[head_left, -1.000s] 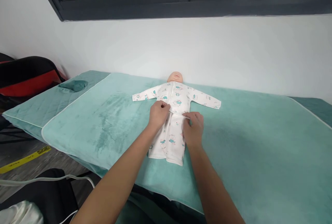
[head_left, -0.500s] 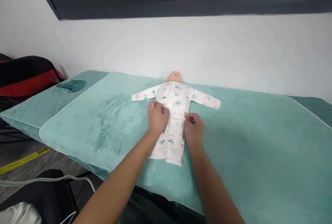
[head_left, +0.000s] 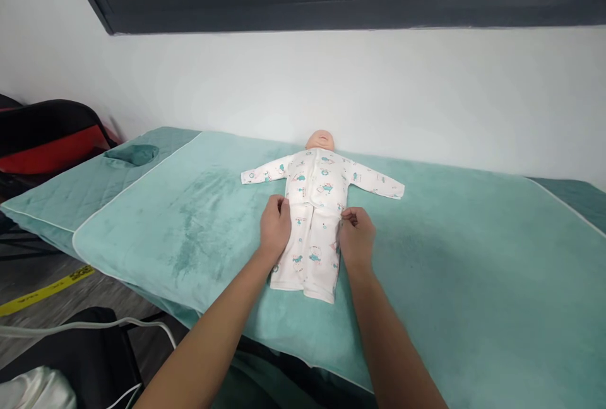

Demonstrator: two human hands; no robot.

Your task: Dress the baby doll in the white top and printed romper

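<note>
A baby doll [head_left: 320,140] lies on its back, its head towards the wall. It is dressed in a white printed top [head_left: 324,172] with both sleeves stretched sideways, and matching white pants [head_left: 315,254] whose legs point towards me. My left hand [head_left: 276,226] is closed at the left side of the waistband, thumb along the edge of the cloth. At the opposite side, my right hand [head_left: 357,237] pinches the waistband between thumb and fingers. The top's lower hem meets the pants at the waist. Sleeves and pant legs look flat at their ends.
Under the doll is a bed with a light green cover [head_left: 454,257]. A quilted section with a dark face hole [head_left: 132,154] is at its left end. A red and black chair [head_left: 52,137] stands beyond. A black seat with pale cloth [head_left: 40,389] and a white cable [head_left: 95,327] is at lower left.
My left hand has moved from the middle of the waist out to the left side of the pants. My right hand stays at the right side of the waistband.
</note>
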